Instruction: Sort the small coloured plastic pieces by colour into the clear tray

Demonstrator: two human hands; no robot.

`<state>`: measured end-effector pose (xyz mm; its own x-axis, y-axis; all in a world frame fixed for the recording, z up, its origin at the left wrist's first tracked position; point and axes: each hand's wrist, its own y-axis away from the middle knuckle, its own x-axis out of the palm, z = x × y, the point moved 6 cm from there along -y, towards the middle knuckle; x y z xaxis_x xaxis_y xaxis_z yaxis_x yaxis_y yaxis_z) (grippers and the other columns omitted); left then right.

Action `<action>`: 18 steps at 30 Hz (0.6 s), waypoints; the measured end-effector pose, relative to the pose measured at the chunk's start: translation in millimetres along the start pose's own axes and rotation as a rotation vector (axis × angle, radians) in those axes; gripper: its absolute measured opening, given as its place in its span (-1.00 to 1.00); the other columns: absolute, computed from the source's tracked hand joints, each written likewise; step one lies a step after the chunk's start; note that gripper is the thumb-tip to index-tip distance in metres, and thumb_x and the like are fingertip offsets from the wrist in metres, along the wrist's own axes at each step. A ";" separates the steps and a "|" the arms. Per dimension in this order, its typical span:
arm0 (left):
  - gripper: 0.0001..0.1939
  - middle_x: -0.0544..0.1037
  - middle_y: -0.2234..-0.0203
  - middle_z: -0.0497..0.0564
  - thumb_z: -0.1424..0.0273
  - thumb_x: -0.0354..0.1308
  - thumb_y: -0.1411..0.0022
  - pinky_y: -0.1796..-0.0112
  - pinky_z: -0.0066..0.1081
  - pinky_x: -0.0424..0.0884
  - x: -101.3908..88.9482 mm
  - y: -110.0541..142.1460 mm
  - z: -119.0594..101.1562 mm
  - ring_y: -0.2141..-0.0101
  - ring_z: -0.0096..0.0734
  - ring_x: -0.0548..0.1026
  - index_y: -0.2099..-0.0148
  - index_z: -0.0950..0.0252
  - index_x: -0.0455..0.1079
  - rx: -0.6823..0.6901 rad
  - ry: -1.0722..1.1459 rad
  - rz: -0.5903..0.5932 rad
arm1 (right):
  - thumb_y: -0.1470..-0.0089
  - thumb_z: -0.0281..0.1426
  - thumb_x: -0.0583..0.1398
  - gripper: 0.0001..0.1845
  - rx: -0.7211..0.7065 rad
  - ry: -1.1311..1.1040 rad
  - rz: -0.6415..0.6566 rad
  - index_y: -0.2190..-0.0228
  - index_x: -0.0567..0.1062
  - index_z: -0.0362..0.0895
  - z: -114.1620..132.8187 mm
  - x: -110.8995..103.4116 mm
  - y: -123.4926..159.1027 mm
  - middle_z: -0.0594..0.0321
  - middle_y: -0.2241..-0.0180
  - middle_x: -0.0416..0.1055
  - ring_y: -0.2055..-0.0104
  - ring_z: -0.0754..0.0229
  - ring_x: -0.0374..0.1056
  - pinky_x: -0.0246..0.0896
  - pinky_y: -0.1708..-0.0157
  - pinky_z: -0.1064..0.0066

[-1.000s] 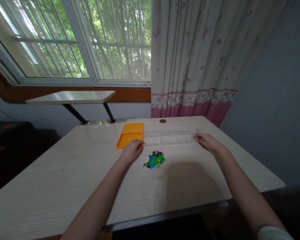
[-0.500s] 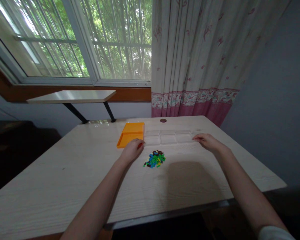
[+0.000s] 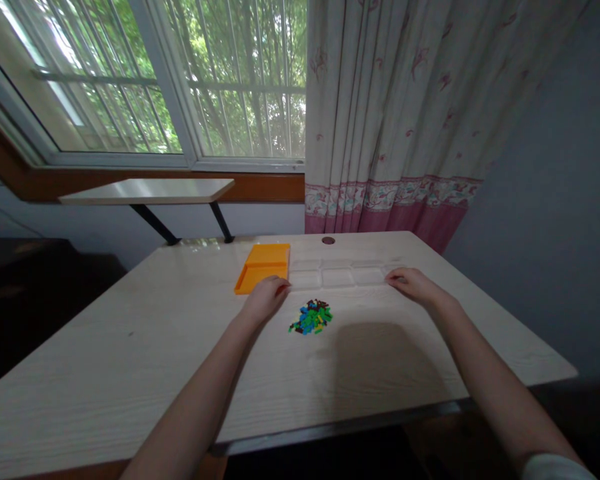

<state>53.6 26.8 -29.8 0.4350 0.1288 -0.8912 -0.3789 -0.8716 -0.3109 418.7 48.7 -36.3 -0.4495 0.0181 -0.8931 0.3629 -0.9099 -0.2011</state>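
Note:
A clear plastic compartment tray (image 3: 337,279) lies on the table between my two hands. My left hand (image 3: 269,297) has its fingers closed on the tray's near left corner, beside an open orange plastic box (image 3: 267,253). At the tray's right end, my right hand (image 3: 414,283) pinches the edge between thumb and fingers. Just in front of the tray sits a small heap of building bricks (image 3: 313,318) in green, blue, yellow and dark brown. Part of the orange box is hidden behind my left hand.
The pale wooden table (image 3: 180,360) has a round cable hole (image 3: 329,241) near its back edge. A raised shelf (image 3: 150,191) on black supports stands at the back left. Behind are a barred window and a patterned curtain (image 3: 380,133).
The view has shifted very slightly. Both hands stay on the tray's ends, and the tray, orange box and bricks keep their places.

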 end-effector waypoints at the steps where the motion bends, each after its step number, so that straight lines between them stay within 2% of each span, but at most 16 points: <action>1: -0.72 0.51 0.31 0.12 0.34 -0.07 -0.18 0.24 -0.38 0.32 -0.6 0.0 0.9 0.28 -0.27 0.44 0.22 0.31 0.44 -0.004 -0.009 0.006 | 0.00 -0.36 0.09 -0.79 -0.010 0.009 -0.003 0.37 0.53 -0.10 1.4 0.7 -0.9 0.17 0.34 0.50 0.26 0.09 0.38 0.24 0.24 0.31; 10: -0.76 0.54 0.36 0.12 0.37 -0.02 -0.11 0.32 -0.39 0.29 -9.0 -0.5 17.3 0.33 -0.23 0.46 0.31 0.31 0.46 -0.067 -0.037 0.076 | -0.06 -0.36 0.06 -0.77 -0.093 0.044 -0.003 0.35 0.50 -0.13 21.1 10.5 -5.9 0.15 0.34 0.48 0.28 0.12 0.37 0.22 0.27 0.35; 18: -0.82 0.52 0.46 0.02 0.40 0.01 -0.04 0.41 -0.49 0.23 -13.9 4.5 32.2 0.41 -0.37 0.43 0.40 0.30 0.44 -0.114 0.004 0.131 | -0.08 -0.38 0.04 -0.77 -0.160 0.075 -0.009 0.34 0.48 -0.16 36.7 16.9 -8.7 0.13 0.33 0.46 0.27 0.14 0.35 0.20 0.24 0.36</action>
<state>19.6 36.4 -29.4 0.3909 0.0088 -0.9204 -0.3381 -0.9287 -0.1524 378.0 41.6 -34.9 -0.3931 0.0626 -0.9174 0.4872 -0.8319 -0.2656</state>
